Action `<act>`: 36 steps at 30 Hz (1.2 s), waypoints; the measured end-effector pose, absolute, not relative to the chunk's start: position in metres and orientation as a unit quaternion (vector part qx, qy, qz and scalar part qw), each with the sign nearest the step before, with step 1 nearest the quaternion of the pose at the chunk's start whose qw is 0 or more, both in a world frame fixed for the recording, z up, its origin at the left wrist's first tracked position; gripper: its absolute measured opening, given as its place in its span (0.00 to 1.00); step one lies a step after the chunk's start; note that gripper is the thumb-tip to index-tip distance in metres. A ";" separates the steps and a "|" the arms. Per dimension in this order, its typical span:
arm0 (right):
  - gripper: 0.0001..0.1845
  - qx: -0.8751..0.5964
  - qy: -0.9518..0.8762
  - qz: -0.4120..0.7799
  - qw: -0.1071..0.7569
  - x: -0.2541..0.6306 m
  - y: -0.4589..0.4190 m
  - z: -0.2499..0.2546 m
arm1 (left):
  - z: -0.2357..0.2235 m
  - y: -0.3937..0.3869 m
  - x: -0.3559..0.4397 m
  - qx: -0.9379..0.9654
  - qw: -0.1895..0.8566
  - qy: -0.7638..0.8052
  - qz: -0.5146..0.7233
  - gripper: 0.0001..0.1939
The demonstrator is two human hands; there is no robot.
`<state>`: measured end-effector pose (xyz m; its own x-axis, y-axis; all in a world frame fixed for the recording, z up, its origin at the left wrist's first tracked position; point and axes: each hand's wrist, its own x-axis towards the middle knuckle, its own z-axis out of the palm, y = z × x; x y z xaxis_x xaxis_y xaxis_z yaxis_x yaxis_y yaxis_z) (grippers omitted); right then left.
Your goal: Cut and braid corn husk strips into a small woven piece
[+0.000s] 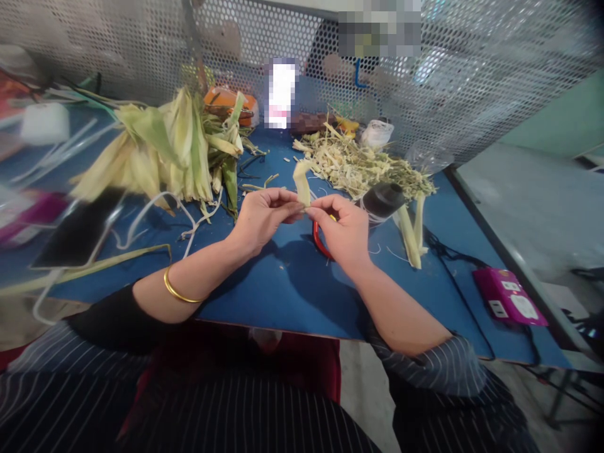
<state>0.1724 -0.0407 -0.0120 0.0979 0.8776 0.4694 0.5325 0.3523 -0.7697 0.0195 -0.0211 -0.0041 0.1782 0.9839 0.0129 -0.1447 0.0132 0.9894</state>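
Between my two hands, above the blue table, a pale strip of corn husk stands up with its top bent over. My left hand pinches its lower end from the left, fingers closed. From the right, my right hand also pinches that end between thumb and fingers. Partly hidden behind my right hand are red-handled scissors or a similar tool. Just beyond it lies a dark cone-shaped spool with pale thread. A large bunch of dried corn husks lies at the back left.
A pile of husk scraps covers the back right, with husk pieces in front. A black phone and white cable lie left. A magenta power strip sits near the right edge. Perforated metal mesh borders the back.
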 end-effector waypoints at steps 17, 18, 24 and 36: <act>0.08 -0.546 -0.634 0.278 0.473 0.174 -0.037 -0.015 | -0.004 -0.022 0.018 0.498 0.623 0.404 0.447 0.10; 0.08 -0.541 -0.629 0.289 0.478 0.174 -0.037 -0.015 | -0.004 -0.021 0.017 0.491 0.632 0.401 0.446 0.10; 0.03 -0.488 -0.671 0.152 0.537 0.178 -0.039 -0.011 | -0.007 -0.013 0.013 0.410 0.697 0.400 0.432 0.12; 0.04 -0.432 -0.738 0.049 0.516 0.178 -0.041 -0.013 | -0.001 -0.013 0.012 0.312 0.783 0.388 0.373 0.02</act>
<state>0.1777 -0.0414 -0.0126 -0.0942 0.6887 0.7189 0.5876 0.6214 -0.5183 0.0116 -0.0125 -0.0007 0.4206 0.8263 -0.3746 -0.3426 0.5269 0.7778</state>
